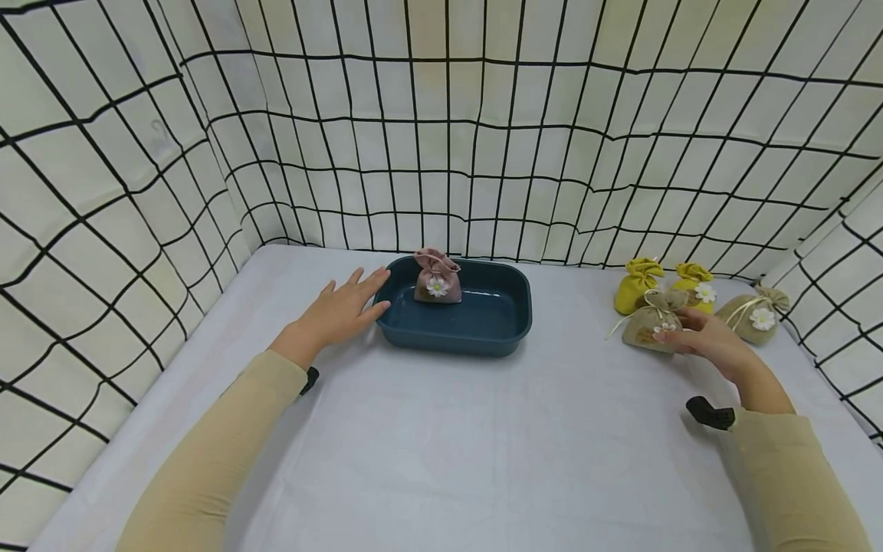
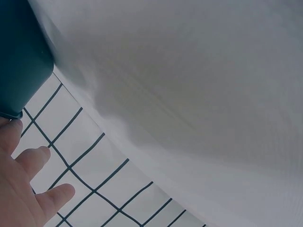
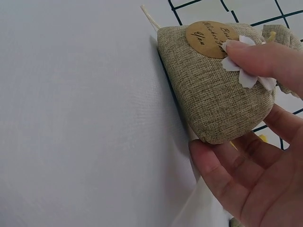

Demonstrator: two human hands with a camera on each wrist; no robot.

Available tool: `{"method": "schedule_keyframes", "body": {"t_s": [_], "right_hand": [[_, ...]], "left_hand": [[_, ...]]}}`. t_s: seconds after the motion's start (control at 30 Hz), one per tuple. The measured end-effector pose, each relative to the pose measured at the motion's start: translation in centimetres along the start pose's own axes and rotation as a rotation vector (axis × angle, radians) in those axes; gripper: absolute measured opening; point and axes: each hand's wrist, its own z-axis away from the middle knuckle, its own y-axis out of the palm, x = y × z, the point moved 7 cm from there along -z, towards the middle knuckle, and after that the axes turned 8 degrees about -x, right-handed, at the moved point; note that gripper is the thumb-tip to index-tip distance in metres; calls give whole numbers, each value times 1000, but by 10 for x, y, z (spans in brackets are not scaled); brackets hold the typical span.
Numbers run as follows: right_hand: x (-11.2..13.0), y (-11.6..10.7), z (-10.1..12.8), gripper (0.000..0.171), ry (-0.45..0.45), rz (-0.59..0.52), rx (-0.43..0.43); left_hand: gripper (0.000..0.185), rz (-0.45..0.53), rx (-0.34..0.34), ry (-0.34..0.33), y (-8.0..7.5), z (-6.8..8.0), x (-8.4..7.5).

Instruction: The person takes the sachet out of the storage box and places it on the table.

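Note:
My right hand (image 1: 710,343) grips a beige burlap drawstring pouch (image 1: 647,326) at the right of the table. In the right wrist view, the thumb lies over the pouch's white flower (image 3: 244,66) beside a round brown label (image 3: 211,39), with the fingers curled under the far side. My left hand (image 1: 343,309) rests spread, fingertips at the left rim of a dark teal tray (image 1: 455,337). Inside that tray, toward the back left, a pink pouch (image 1: 434,280) with a white flower stands upright.
Two yellow pouches (image 1: 629,295) stand behind the right hand, and a second beige pouch (image 1: 741,318) lies to its right. A black wire grid (image 1: 448,119) over white cloth borders the table's back and sides. White cloth (image 1: 469,452) covers the table.

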Motion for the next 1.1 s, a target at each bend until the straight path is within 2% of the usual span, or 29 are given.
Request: {"method": "schedule_keyframes", "body": {"t_s": [0.47,1.1], "right_hand": [[-3,-2,-2,94,-27,26,24],[-5,-5,-3,93,-41,1,32]], "left_hand": [[68,7,2,2,0,0,0],[69,21,-2,0,0,2,1]]}}
